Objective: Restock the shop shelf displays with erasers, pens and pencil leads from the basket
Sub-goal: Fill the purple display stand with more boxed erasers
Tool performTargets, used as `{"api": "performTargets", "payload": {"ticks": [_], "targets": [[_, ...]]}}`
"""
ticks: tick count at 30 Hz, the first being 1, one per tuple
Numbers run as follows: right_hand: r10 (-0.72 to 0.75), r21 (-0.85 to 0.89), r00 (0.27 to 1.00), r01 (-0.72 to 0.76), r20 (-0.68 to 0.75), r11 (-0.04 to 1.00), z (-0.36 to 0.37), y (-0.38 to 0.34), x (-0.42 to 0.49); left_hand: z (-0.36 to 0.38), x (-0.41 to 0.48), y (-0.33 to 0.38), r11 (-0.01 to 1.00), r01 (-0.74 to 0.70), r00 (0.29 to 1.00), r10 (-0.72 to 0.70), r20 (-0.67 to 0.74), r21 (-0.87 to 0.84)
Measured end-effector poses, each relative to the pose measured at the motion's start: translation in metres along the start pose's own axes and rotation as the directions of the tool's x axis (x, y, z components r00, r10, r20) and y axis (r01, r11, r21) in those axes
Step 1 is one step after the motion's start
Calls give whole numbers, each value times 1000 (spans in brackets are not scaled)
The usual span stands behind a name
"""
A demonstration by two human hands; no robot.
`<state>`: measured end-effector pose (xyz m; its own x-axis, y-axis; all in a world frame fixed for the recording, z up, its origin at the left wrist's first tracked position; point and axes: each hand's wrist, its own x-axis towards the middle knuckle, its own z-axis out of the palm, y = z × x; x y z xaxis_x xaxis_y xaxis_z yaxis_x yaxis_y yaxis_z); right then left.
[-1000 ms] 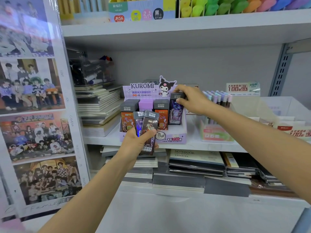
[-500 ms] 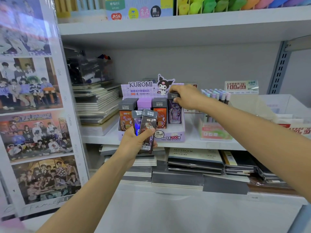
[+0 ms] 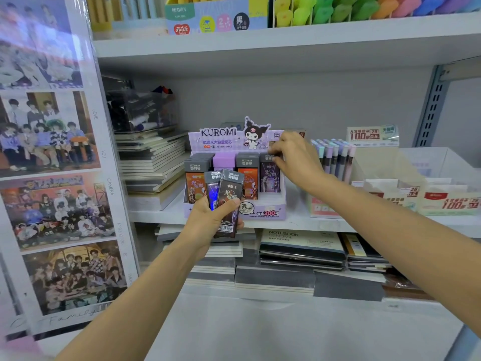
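Observation:
A purple KUROMI display box (image 3: 263, 212) stands on the middle shelf with rows of pencil lead cases in it. My left hand (image 3: 210, 220) holds two dark lead cases (image 3: 229, 199) upright just in front of the box. My right hand (image 3: 296, 160) reaches over the box's right end, its fingertips on the top of a purple lead case (image 3: 269, 175) that sits in the rightmost row. The basket is out of sight.
Stacked notebooks (image 3: 153, 162) lie left of the box and fill the shelf below (image 3: 299, 248). Pastel pens (image 3: 335, 157) and lead boxes (image 3: 447, 201) stand to the right. A poster panel (image 3: 52, 165) walls off the left. The upper shelf (image 3: 286, 40) overhangs.
The purple lead case under my right hand has gone down into the rightmost row, and that hand now sits lower on it. My left hand has kept its two cases still.

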<state>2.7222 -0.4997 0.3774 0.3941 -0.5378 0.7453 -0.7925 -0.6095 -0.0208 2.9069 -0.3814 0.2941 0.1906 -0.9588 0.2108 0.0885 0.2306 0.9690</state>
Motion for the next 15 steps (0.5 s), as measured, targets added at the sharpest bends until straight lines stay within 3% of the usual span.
{"api": "performTargets", "payload": {"ticks": [2, 4, 7, 10, 12, 15], "targets": [[-13, -36, 998, 15, 56, 999, -5, 0, 0, 1, -2, 1, 1000, 2, 1000, -2, -8, -17], [-22, -14, 1000, 22, 21, 1000, -13, -2, 2, 2, -4, 1, 1000, -12, 1000, 12, -15, -28], [24, 291, 995, 6, -101, 957, -29, -16, -4, 5, -7, 4, 997, -70, 997, 69, -16, -32], [40, 642, 996, -82, 79, 763, -41, -39, -18, 13, -9, 10, 993, -110, 994, 111, 12, -49], [-48, 693, 968, -142, 248, 706, -43, -48, -28, 20, -12, 13, 991, -115, 992, 118, 47, -67], [-92, 722, 948, -166, 304, 672, -46, -46, -36, 29, -16, 15, 994, -74, 993, 82, 84, -85]]}}
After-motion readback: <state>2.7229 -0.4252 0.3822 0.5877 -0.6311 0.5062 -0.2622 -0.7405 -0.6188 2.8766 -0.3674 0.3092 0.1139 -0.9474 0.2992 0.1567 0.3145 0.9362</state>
